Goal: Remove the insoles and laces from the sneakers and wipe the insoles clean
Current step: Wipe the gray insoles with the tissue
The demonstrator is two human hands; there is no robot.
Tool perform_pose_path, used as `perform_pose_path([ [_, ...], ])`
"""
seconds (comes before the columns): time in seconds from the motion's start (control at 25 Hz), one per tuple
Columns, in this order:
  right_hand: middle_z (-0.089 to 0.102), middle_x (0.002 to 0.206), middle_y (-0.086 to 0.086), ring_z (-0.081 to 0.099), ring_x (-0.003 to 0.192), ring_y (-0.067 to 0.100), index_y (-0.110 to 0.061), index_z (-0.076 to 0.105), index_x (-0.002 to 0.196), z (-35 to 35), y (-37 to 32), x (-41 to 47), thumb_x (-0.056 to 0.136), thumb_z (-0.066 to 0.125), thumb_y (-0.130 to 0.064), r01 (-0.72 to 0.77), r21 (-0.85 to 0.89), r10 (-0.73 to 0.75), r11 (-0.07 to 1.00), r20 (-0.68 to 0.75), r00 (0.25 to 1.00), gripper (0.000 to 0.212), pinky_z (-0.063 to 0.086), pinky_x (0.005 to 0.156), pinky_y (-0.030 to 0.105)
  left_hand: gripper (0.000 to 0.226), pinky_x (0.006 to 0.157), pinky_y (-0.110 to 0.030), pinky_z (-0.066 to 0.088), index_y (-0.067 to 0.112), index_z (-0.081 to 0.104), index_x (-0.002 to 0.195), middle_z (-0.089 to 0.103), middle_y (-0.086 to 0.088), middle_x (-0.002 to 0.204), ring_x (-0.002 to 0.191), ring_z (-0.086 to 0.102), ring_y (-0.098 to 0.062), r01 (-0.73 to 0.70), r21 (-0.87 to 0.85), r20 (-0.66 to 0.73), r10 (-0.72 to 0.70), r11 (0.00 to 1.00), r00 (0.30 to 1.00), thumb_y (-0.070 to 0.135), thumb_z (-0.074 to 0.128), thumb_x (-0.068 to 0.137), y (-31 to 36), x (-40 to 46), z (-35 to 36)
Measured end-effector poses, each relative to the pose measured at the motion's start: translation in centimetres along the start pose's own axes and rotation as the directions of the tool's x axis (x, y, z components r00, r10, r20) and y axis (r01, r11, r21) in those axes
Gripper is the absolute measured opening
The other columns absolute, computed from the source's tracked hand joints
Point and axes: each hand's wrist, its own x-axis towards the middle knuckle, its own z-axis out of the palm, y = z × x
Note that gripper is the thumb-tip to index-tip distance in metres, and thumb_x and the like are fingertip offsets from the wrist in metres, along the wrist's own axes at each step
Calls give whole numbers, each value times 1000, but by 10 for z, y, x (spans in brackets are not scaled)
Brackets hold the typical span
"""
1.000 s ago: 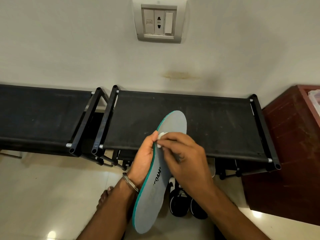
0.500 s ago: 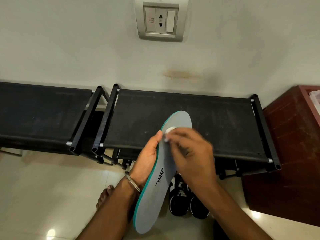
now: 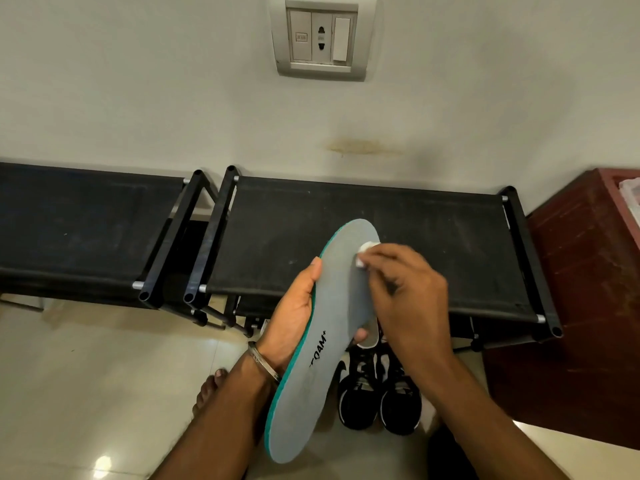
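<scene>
The grey insole [image 3: 332,327] is gripped by the left hand [image 3: 294,317]; a white wipe [image 3: 364,252] is pinched by the right hand's [image 3: 408,299] fingers [image 3: 372,263] at the insole's one o'clock edge.

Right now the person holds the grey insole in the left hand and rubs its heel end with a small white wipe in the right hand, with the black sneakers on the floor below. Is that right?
Not quite: the head view shows the small white wipe rubbing near the toe end of the grey insole, not the heel. The rest stands: the left hand holds it, the right hand wipes, and the black sneakers sit on the floor below.
</scene>
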Motion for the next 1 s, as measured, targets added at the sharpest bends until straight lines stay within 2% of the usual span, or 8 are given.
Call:
perform_pose_path([
  [0.16,69,110,0,62,102,11,-11,76,103,7,-16,-14,82,73,0,139,20,-140,990,86,986,25,51,94,23,53,73,-33,58,7,76,99,72,-15,95,81,71,-24,-13,-86,-8,13,996,1000,48,45,88,1,-1,1],
  [0.32,70,106,-1,64,98,14,-12,77,99,0,-1,-3,79,75,4,4,-14,-3,1000,23,1000,26,56,89,31,57,68,-38,56,11,68,116,69,-16,101,82,68,-26,6,-7,-16,-6,1000,1000,54,41,92,2,0,-3],
  [0.48,70,107,-1,64,100,12,-12,77,100,5,-12,-13,80,72,0,141,11,-141,990,119,983,24,52,94,23,61,76,-35,58,7,62,126,68,-16,107,87,68,-25,-22,-61,0,22,998,1000,51,45,87,4,-1,-2],
  [0.6,71,104,0,65,95,13,-11,78,96,-1,3,0,79,74,4,-36,6,36,999,28,999,23,58,86,35,60,67,-38,57,13,61,128,68,-17,107,84,67,-28,-13,19,-5,14,1000,1000,55,38,92,4,-2,-3],
  [0.72,70,105,-2,64,97,11,-13,78,98,4,-13,-12,79,75,3,49,45,-56,998,154,987,25,55,90,25,62,73,-35,57,11,58,132,69,-14,105,87,68,-23,-50,14,-23,50,999,998,53,42,89,6,-1,-5],
  [0.8,70,105,-2,65,97,11,-12,78,97,4,-5,-8,78,75,4,63,30,-66,998,137,988,25,56,89,29,63,67,-36,56,12,58,130,68,-14,105,86,66,-25,-52,31,-16,53,998,998,54,43,87,8,-1,-5],
  [0.88,71,103,-1,66,94,12,-11,78,95,-2,5,1,79,75,5,-46,23,45,999,39,998,23,58,85,35,60,62,-37,55,12,60,127,66,-17,108,85,64,-28,-75,62,-8,76,995,997,53,43,87,8,0,-5],
  [1.0,70,104,-1,64,96,12,-11,78,96,4,-13,-14,79,74,2,74,15,-76,997,101,992,22,53,92,21,48,62,-29,55,6,69,105,70,-13,86,71,66,-20,-155,36,-30,156,987,987,43,47,84,7,0,-7],
])
